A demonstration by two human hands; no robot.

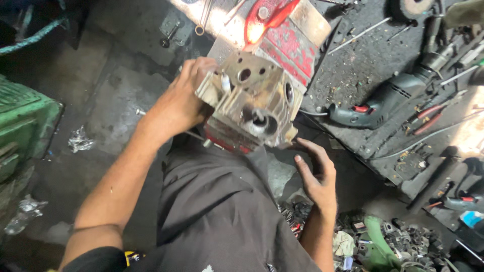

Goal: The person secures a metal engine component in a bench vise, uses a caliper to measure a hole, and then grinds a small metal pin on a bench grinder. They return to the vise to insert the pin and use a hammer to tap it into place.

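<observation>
A grimy grey metal engine part (254,103) with fins and several round holes rests on a worn red box (287,48). My left hand (184,98) grips its finned left side, fingers curled over the top edge. Just below and right of the part hovers my right hand (315,174), fingers apart and holding nothing. My lap in dark grey cloth (217,201) fills the space under both hands.
A dark electric drill (383,103) lies on the dirty bench to the right among red-handled pliers (428,113) and thin rods. A heap of scrap parts (383,244) sits bottom right. A green crate (22,123) stands at the left, over concrete floor.
</observation>
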